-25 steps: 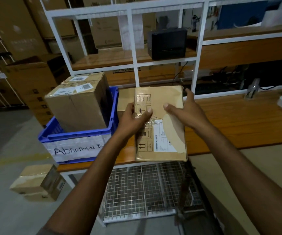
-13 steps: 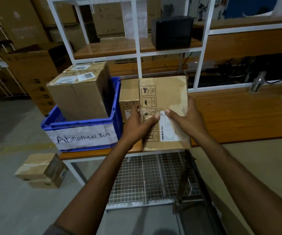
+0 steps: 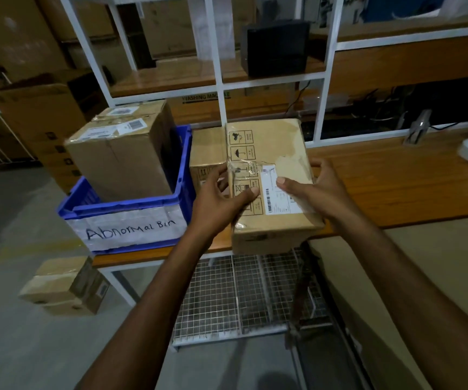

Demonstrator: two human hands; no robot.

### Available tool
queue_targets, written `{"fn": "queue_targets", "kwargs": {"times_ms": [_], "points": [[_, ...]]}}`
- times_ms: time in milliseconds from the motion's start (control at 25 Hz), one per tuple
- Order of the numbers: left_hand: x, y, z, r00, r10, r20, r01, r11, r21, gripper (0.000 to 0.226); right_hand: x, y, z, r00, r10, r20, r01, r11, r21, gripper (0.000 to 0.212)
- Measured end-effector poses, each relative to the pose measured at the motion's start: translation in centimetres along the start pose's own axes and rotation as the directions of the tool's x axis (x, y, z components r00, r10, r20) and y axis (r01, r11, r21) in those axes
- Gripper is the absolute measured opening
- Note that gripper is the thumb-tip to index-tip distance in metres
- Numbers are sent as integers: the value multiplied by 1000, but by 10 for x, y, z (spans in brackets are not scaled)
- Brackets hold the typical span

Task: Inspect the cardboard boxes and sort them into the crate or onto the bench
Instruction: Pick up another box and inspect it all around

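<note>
Both hands are closed on one cardboard box (image 3: 272, 175), which is held above the near edge of the bench (image 3: 395, 181). Left hand (image 3: 221, 198) is clamped on the box's left side, thumb laid across the top face beside the printed handling symbols, fingers curled under. Right hand (image 3: 317, 192) is clamped on the right side, thumb pressed on the shipping label (image 3: 279, 197), fingers wrapped behind the far edge. Neither hand is empty or spread open.

The long axis of the held box runs away from the hands, toward the shelving. Loose, wrinkled tape is seen across the top face, which is judged to be the feature under inspection.

The blue crate (image 3: 131, 209), marked "Abnormal Bin", lies directly to the left of the left hand and is already occupied by a large box (image 3: 120, 156). Bare bench surface lies to the right of the right hand. A second box (image 3: 207, 153) rests on the bench just beyond the left hand.

The coming move is judged to turn on direction: leftward to the crate, for which the left hand is nearer, or rightward to the bench.
</note>
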State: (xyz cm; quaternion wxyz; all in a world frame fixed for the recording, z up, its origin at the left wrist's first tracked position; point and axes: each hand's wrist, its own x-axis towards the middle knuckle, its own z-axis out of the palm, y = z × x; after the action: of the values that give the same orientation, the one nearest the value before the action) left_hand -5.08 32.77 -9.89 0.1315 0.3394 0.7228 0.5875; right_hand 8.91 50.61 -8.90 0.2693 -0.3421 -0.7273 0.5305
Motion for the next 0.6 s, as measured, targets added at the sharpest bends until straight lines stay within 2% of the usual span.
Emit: {"fn": "queue_targets", "kwargs": {"times_ms": [40, 160, 200, 280, 360, 440, 520, 600], "points": [[0, 1, 0, 1000, -11, 26, 11, 1000, 4, 83, -1, 0, -2, 1000, 9, 18, -10, 1000, 12, 85], [-6, -1, -4, 971, -27, 238, 16, 999, 47, 93, -10, 6, -6, 984, 28, 177, -42, 997, 72, 94], [-7, -2, -7, 963, -32, 268, 17, 998, 58, 91, -13, 8, -4, 984, 14, 179, -27, 997, 72, 95], [-7, 3, -6, 974, -38, 223, 28, 998, 47, 85, -14, 10, 2, 996, -28, 82, 24, 998, 54, 92], [-6, 5, -2, 992, -49, 114, 44, 998, 40, 84, -11, 10, 9, 999, -31, 23, 30, 999, 33, 89], [-7, 5, 2, 994, -70, 80, 67, 997, 44, 82, -11, 11, 10, 996, 9, 91, -14, 998, 54, 87], [-9, 0, 1, 991, -72, 113, 67, 997, 48, 82, -13, 15, 9, 988, -7, 157, -3, 998, 62, 87], [-11, -6, -6, 984, -58, 170, 52, 998, 41, 83, -14, 20, 8, 989, -34, 147, 24, 997, 74, 86]]}}
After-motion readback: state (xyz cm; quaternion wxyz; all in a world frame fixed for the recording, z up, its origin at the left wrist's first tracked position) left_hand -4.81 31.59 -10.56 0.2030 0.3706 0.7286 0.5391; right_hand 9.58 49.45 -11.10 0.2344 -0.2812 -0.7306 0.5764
